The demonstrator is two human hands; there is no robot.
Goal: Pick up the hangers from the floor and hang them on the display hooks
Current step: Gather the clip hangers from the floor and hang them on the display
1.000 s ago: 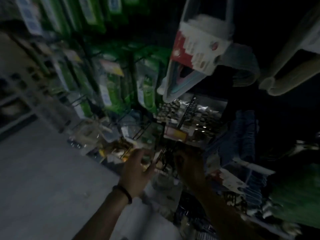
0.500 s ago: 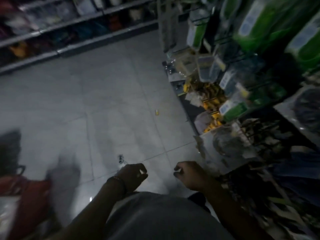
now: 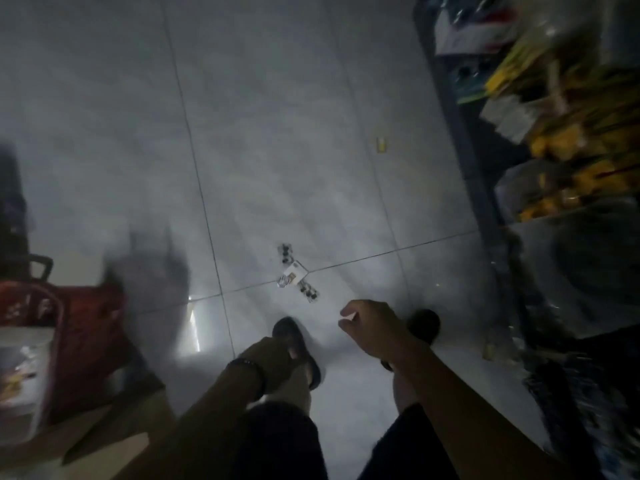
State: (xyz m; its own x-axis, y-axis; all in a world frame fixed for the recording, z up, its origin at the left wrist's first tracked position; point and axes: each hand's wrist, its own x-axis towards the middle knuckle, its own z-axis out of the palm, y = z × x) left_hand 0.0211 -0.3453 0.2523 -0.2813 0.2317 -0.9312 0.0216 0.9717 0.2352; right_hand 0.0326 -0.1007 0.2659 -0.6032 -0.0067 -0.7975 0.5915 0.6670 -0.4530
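Observation:
A small pack of hangers, a white card with dark clips at either end, lies on the grey floor tiles just ahead of my feet. My right hand hovers below and to the right of it, fingers curled with nothing in them. My left hand hangs lower, over my left sandal, loosely closed and holding nothing that I can make out. The display rack with hanging packets runs along the right edge. The picture is dim and blurred.
A red bag and a cardboard box sit on the floor at the lower left. A small yellow item lies on the tiles near the rack's base. My feet in dark sandals stand at the bottom centre.
The view has swung from the display rack down to the floor. Both hands came off the hooks and dropped low. The pack on the floor now lies close in front of them.

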